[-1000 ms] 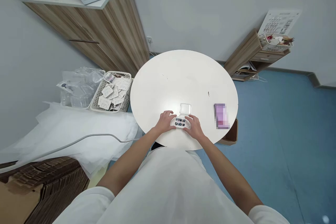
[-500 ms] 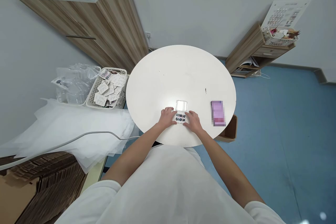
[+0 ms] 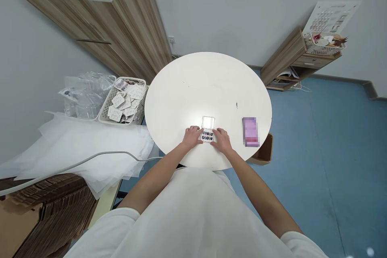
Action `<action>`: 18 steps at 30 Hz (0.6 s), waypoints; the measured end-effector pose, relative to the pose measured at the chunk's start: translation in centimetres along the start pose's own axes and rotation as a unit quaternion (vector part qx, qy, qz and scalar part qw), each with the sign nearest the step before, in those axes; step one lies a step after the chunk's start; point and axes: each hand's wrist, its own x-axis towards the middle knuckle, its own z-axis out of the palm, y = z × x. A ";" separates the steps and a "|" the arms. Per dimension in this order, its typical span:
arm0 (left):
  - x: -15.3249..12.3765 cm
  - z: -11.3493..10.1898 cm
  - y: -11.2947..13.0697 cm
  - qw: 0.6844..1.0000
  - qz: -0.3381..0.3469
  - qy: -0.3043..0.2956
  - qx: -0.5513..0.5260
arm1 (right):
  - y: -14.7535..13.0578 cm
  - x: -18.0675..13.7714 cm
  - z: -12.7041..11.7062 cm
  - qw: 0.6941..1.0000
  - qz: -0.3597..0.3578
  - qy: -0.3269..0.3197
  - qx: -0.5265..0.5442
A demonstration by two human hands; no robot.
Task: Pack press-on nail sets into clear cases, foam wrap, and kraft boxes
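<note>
A small clear plastic case of press-on nails (image 3: 207, 135) lies on the round white table (image 3: 211, 84), close to its near edge. Its transparent lid (image 3: 208, 122) is swung back, away from me. Two rows of dark, glossy nails show inside. My left hand (image 3: 191, 137) grips the left side of the case, thumb near the front corner and fingers at the back. On the opposite side, my right hand (image 3: 222, 140) holds it in the same way. Both sets of fingertips partly cover the case's edges.
A phone-like item with a blurred purple face (image 3: 250, 132) lies right on the table. Left stand a white basket of cards (image 3: 142, 107), clear plastic packaging (image 3: 87, 96) and white sheets (image 3: 99, 141). A cardboard box (image 3: 266, 149) sits below the table's right edge.
Both hands stay on the sides of the open case, with hardly any finger movement. The whole view has shifted very slightly.
</note>
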 end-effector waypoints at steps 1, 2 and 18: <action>0.0 0.0 0.0 1.000 0.001 -0.002 0.003 | 0.0 0.0 0.0 1.000 0.000 0.000 -0.001; 0.0 0.0 0.0 1.000 0.000 -0.003 0.005 | 0.0 0.0 0.0 1.000 -0.001 0.000 -0.002; -1.6 1.2 1.0 0.946 -0.143 0.021 -0.291 | -0.3 -1.3 0.9 0.969 0.087 0.019 0.228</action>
